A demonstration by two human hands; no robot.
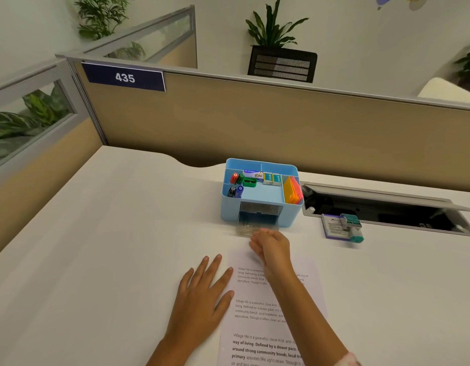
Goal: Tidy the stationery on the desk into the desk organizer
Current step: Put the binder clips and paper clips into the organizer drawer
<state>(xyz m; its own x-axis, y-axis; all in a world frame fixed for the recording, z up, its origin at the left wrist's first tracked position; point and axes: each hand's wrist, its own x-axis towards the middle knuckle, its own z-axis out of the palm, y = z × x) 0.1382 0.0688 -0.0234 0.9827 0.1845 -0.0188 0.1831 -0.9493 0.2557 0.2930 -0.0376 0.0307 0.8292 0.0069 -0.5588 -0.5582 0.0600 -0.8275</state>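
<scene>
Hands: two; left hand (202,289) flat on desk (96,233), right hand (270,245) curled at clear drawer (251,228).
Organizer (255,207): one, blue.
Markers: four.

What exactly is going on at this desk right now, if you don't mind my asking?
A person is tidying stationery into a blue desk organizer. Their right hand is at the clear drawer, which is pulled out of the organizer's front. Their left hand rests flat on the desk, its fingers at the edge of a printed sheet. Pens, small boxes and coloured sticky notes already sit in the top compartments. A stamp and a small purple box remain out on the desk to the right.
</scene>
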